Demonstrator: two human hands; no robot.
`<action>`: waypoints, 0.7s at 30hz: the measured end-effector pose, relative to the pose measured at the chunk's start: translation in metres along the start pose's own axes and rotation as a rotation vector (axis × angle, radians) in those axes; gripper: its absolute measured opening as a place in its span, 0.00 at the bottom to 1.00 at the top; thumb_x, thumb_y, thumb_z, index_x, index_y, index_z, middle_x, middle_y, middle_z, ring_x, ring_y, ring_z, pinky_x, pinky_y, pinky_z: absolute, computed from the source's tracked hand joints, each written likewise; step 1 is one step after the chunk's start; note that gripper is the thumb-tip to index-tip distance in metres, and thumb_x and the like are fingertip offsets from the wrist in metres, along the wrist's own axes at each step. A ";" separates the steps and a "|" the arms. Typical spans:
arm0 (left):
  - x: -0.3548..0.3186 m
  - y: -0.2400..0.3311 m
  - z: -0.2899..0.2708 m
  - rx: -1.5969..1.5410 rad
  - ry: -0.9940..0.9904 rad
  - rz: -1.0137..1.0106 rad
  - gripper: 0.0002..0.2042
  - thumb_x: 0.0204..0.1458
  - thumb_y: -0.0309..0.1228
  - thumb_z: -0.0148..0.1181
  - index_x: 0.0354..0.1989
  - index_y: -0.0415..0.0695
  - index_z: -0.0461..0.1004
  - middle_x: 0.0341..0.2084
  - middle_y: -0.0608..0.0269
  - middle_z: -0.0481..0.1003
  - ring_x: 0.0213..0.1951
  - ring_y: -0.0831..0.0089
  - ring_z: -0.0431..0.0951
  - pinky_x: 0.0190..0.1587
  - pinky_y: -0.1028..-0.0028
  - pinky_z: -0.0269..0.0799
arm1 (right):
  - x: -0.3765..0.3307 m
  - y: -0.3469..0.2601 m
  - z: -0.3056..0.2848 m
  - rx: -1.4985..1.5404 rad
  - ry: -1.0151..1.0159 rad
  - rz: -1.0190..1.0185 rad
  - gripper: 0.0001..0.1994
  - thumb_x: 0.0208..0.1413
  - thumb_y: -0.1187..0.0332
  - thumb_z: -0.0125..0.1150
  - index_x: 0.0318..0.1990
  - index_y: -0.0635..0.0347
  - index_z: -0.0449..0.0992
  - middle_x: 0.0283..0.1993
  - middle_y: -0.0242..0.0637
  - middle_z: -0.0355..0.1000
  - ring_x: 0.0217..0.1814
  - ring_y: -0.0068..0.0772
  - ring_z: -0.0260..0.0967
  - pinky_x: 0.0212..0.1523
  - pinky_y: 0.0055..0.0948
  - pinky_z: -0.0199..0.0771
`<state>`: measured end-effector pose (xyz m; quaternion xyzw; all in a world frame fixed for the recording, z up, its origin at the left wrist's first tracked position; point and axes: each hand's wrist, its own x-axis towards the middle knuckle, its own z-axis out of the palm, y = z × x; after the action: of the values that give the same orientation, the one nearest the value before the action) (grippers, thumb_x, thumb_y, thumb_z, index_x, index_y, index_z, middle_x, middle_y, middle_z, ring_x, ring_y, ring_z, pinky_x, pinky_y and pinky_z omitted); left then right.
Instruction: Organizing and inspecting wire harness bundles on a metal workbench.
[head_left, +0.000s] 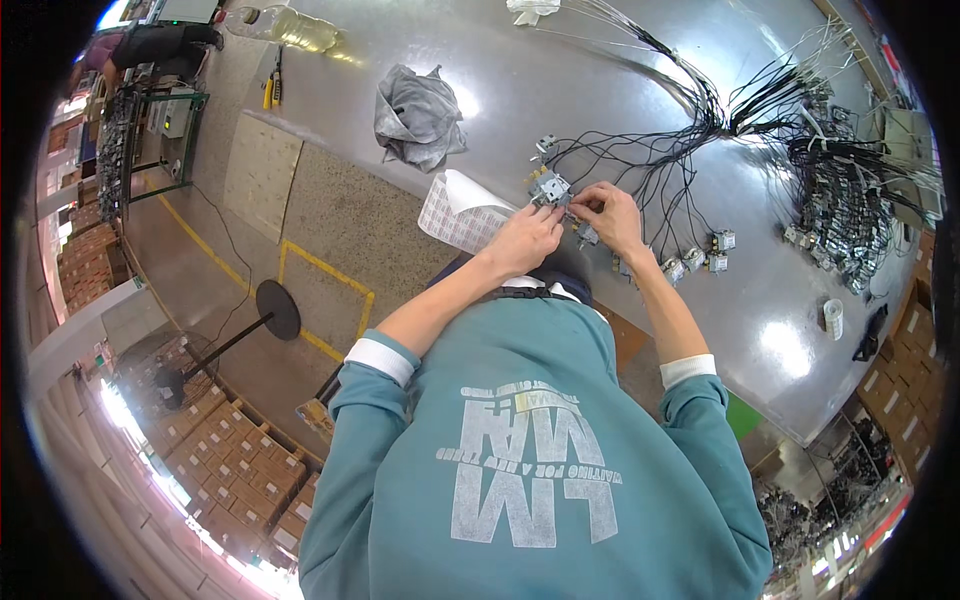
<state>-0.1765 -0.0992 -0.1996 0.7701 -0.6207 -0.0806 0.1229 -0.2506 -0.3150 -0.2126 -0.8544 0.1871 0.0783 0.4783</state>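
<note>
Glossy grey table (600, 90), small boxy grey metal switch unit (551, 188) with thin black wires (660, 150), pinched between left hand (527, 238) and right hand (607, 212), both grips closed on it, curled white label sheet (460, 212) just left, crumpled grey cloth (418, 115) beyond.

small grey wired connector block (551, 188) held just above the metal table

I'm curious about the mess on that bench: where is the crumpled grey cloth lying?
In the head view the crumpled grey cloth lies on the grey table, up and to the left of both hands, just beyond the curled sticker sheet.
</note>
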 end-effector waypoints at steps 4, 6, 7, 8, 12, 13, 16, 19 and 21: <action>0.002 0.000 -0.002 0.013 -0.029 0.022 0.12 0.54 0.27 0.57 0.43 0.35 0.81 0.55 0.46 0.81 0.55 0.59 0.80 0.54 0.63 0.74 | 0.002 -0.007 0.000 -0.024 0.047 0.043 0.12 0.51 0.58 0.79 0.38 0.55 0.91 0.37 0.34 0.85 0.37 0.34 0.84 0.41 0.31 0.80; 0.000 -0.001 -0.003 0.026 -0.035 0.012 0.13 0.54 0.27 0.57 0.44 0.34 0.81 0.55 0.47 0.81 0.55 0.59 0.80 0.54 0.63 0.74 | 0.007 -0.018 -0.004 -0.006 0.015 0.168 0.13 0.50 0.58 0.79 0.37 0.56 0.90 0.36 0.35 0.86 0.35 0.34 0.84 0.40 0.31 0.81; 0.000 -0.001 -0.004 0.037 -0.040 0.002 0.13 0.54 0.27 0.57 0.44 0.34 0.81 0.55 0.47 0.81 0.55 0.60 0.80 0.54 0.63 0.74 | 0.009 -0.024 -0.007 0.013 -0.018 0.295 0.13 0.49 0.58 0.80 0.36 0.58 0.90 0.34 0.37 0.86 0.33 0.34 0.84 0.39 0.31 0.81; 0.000 -0.002 -0.005 0.039 -0.038 0.004 0.13 0.54 0.27 0.57 0.44 0.34 0.81 0.55 0.47 0.81 0.55 0.60 0.80 0.54 0.63 0.74 | 0.010 -0.024 -0.009 0.012 -0.015 0.293 0.13 0.49 0.58 0.80 0.36 0.58 0.90 0.34 0.37 0.86 0.33 0.34 0.84 0.39 0.31 0.81; -0.001 -0.007 -0.024 -0.079 -0.020 -0.022 0.10 0.54 0.27 0.58 0.41 0.36 0.80 0.51 0.48 0.82 0.50 0.58 0.82 0.52 0.62 0.75 | 0.010 -0.008 -0.009 0.054 -0.011 0.236 0.13 0.50 0.62 0.79 0.39 0.61 0.90 0.32 0.40 0.86 0.31 0.31 0.84 0.38 0.30 0.81; 0.000 -0.010 -0.036 -0.210 -0.099 -0.063 0.09 0.55 0.27 0.58 0.41 0.38 0.80 0.48 0.48 0.82 0.46 0.57 0.83 0.49 0.61 0.77 | 0.009 -0.003 -0.008 0.123 0.010 0.201 0.13 0.51 0.64 0.79 0.40 0.62 0.89 0.32 0.40 0.86 0.32 0.31 0.84 0.39 0.29 0.81; -0.006 -0.023 -0.086 -0.373 0.068 -0.252 0.08 0.63 0.32 0.59 0.42 0.39 0.79 0.37 0.50 0.83 0.40 0.49 0.83 0.43 0.58 0.79 | -0.007 -0.016 -0.017 0.162 0.091 0.193 0.13 0.56 0.68 0.76 0.47 0.63 0.87 0.34 0.38 0.86 0.35 0.28 0.84 0.42 0.29 0.83; -0.008 -0.033 -0.143 -0.493 0.209 -0.533 0.12 0.70 0.37 0.57 0.44 0.39 0.78 0.31 0.49 0.82 0.33 0.55 0.84 0.37 0.61 0.78 | -0.024 -0.043 -0.020 0.474 0.126 0.188 0.20 0.61 0.70 0.71 0.59 0.67 0.79 0.48 0.40 0.84 0.48 0.31 0.84 0.51 0.31 0.83; -0.009 -0.039 -0.170 -0.545 0.211 -0.625 0.13 0.72 0.37 0.56 0.46 0.39 0.77 0.31 0.50 0.82 0.32 0.58 0.84 0.36 0.62 0.77 | -0.035 -0.077 -0.027 0.599 0.054 0.152 0.24 0.62 0.68 0.71 0.64 0.65 0.75 0.54 0.40 0.81 0.53 0.32 0.81 0.55 0.33 0.82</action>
<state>-0.0949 -0.0672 -0.0488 0.8645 -0.2975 -0.1958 0.3546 -0.2533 -0.2928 -0.1262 -0.6608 0.2778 0.0327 0.6965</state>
